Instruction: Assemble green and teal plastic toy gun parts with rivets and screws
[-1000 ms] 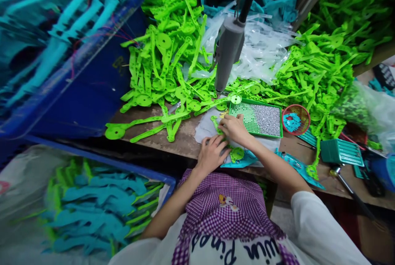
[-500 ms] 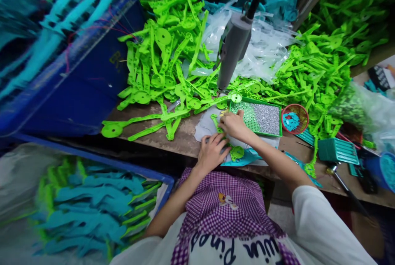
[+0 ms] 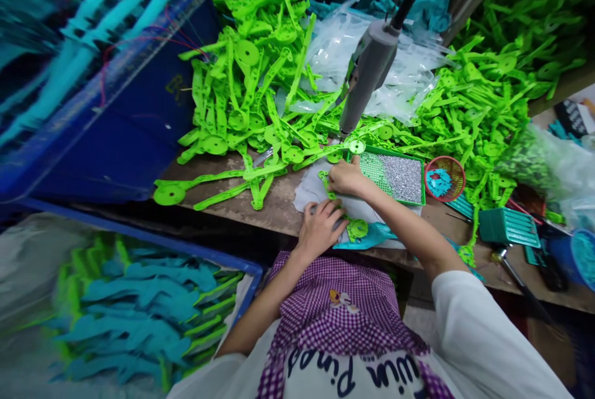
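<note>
My left hand point(image 3: 321, 227) lies over a lime-green plastic arm piece point(image 3: 357, 230), its fingers curled onto it at the bench's front edge. The green piece rests on a turquoise plastic part point(image 3: 367, 240); most of their middle is hidden under my fingers. Just above, my right hand point(image 3: 346, 177) is closed with its fingertips pointing down over the far end of the green piece. Whatever is in its fingers is too small or hidden to make out. Beside that hand stands a green tray point(image 3: 423, 185) of small silvery screws. An electric screwdriver point(image 3: 370, 70) hangs behind it.
Heaps of lime-green pieces point(image 3: 465, 95) and clear plastic bags point(image 3: 372, 39) fill the back. A red basket point(image 3: 458, 182), a teal box point(image 3: 509, 227) and a hammer point(image 3: 520, 275) sit to the right. Blue crates point(image 3: 139, 108) with turquoise parts stand left.
My right hand has shifted slightly left and up. The hanging screwdriver has swung to the right. My left hand stays on the green piece.
</note>
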`<state>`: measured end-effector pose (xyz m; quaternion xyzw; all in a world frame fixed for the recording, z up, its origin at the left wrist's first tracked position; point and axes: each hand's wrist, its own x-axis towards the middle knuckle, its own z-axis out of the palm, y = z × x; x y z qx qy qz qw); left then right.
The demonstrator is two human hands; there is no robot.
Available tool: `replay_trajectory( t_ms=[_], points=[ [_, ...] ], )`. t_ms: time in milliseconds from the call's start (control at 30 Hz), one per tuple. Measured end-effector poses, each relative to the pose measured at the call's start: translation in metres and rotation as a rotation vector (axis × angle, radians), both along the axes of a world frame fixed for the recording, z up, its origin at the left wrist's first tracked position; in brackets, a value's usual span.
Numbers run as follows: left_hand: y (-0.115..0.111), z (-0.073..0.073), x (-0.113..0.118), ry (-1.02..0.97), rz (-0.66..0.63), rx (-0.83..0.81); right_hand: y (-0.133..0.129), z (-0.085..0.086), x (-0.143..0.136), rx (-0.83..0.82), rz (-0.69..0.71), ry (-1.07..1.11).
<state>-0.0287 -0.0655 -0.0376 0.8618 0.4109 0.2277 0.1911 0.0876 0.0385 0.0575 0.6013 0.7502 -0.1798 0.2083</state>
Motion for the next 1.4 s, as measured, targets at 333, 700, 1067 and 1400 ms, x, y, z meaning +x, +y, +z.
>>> replay_trajectory(
  t_ms=[333, 700, 1067, 1400],
  points=[
    [0.0, 0.0, 0.0, -0.014, 0.012, 0.031, -0.026, -0.022, 0.028, 0.218, 0.002, 0.22],
    [0.001, -0.002, -0.001, -0.028, -0.004, -0.008, -0.066, -0.036, 0.026, 0.469, -0.096, 0.249],
    [0.003, -0.006, -0.007, -0.059, -0.041, -0.001, -0.064, -0.031, 0.025, 0.434, -0.132, 0.223],
    [-0.001, 0.003, -0.003, -0.006, 0.078, -0.026, -0.061, -0.031, 0.022, 0.433, -0.115, 0.215]
  ],
)
